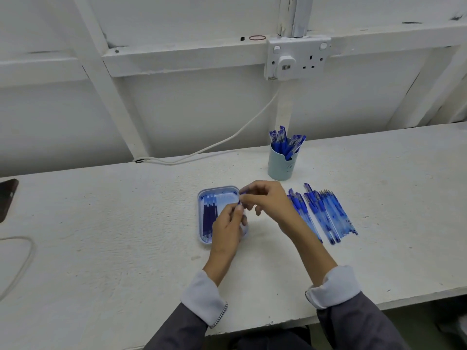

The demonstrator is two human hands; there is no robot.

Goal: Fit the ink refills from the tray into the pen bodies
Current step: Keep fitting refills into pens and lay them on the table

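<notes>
A pale blue tray (219, 191) lies on the white bench and holds several dark blue ink refills (209, 218) along its left side. My left hand (228, 228) hovers over the tray's right half, fingers pinched on a small blue pen part (240, 202). My right hand (267, 200) meets it from the right, thumb and fingertips pinched on the upper end of the same blue piece. How much of the pen lies inside the hands is hidden. A row of blue pens (326, 215) lies just right of my right hand.
A light blue cup (281, 165) full of blue pens stands behind the hands. A white cable (227, 140) runs from the wall socket (297, 59) to the bench. A dark phone (7, 198) lies at the left edge. The bench's front edge runs near my sleeves.
</notes>
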